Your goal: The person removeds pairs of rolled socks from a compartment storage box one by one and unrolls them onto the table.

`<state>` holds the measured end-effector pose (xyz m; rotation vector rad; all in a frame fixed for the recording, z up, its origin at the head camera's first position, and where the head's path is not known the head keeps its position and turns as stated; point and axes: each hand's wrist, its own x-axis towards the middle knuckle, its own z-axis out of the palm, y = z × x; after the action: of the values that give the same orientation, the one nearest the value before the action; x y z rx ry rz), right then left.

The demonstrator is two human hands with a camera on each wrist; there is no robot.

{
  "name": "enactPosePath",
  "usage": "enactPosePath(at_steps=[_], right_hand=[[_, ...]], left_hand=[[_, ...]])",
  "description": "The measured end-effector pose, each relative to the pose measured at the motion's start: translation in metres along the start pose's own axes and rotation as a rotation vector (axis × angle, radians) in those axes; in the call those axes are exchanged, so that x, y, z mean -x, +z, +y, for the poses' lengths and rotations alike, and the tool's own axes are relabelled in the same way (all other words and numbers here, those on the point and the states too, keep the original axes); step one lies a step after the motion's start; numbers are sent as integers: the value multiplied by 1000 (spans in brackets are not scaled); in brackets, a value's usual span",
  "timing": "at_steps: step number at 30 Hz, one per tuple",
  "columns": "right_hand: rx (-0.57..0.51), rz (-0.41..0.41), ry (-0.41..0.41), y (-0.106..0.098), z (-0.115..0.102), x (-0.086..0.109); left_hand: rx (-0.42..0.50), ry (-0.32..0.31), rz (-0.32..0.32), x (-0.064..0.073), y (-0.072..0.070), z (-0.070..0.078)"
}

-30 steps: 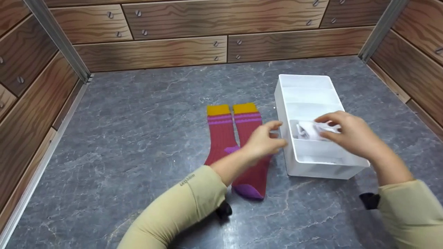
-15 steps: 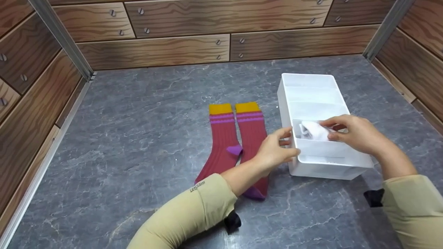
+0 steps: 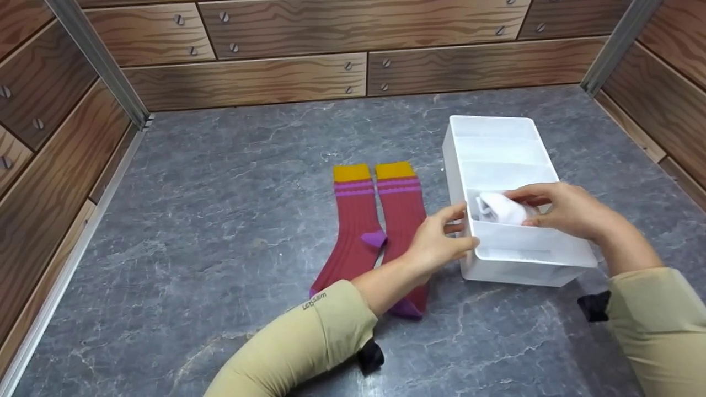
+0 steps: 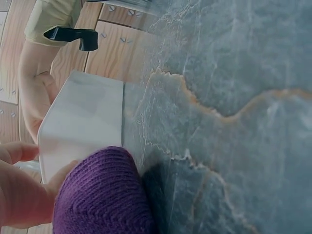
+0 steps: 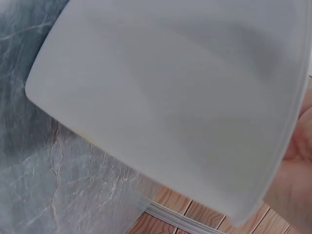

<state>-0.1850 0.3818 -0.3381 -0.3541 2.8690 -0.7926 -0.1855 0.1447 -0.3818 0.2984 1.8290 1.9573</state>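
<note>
A white box (image 3: 504,266) with several compartments stands at the right in the head view. My right hand (image 3: 571,209) reaches over its right rim and pinches a folded white cloth bundle (image 3: 499,208) inside one compartment. The bundle's exact kind is unclear, and my fingers hide its right end. My left hand (image 3: 438,237) touches the box's left wall and rim, thumb and forefinger spread apart. Beneath that forearm lie two dark red socks (image 3: 353,220) with yellow cuffs and purple heels and toes. In the left wrist view a purple sock toe (image 4: 105,195) covers part of the left hand (image 4: 22,190).
The grey marbled surface (image 3: 220,193) carries the box and socks. Wood-patterned panels (image 3: 248,82) close off the back and both sides, with metal posts (image 3: 99,60) in the corners. The box's end wall (image 5: 161,112) fills most of the right wrist view.
My left hand has moved right from beside the box onto its left wall. My right hand has settled with the white bundle, which sits in the compartment. The socks have not moved.
</note>
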Motion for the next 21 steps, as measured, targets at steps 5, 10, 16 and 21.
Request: enactPosePath(at_steps=[5, 10, 16, 21], right_hand=[[-14, 10, -12, 1, 1, -1], [-5, 15, -23, 3, 1, -3], [39, 15, -48, 4, 0, -5], [65, 18, -31, 5, -1, -8]], left_hand=[[-22, 8, 18, -5, 0, 4], [-38, 10, 33, -9, -2, 11], [-59, 24, 20, -10, -1, 12], [-134, 73, 18, -10, -2, 10]])
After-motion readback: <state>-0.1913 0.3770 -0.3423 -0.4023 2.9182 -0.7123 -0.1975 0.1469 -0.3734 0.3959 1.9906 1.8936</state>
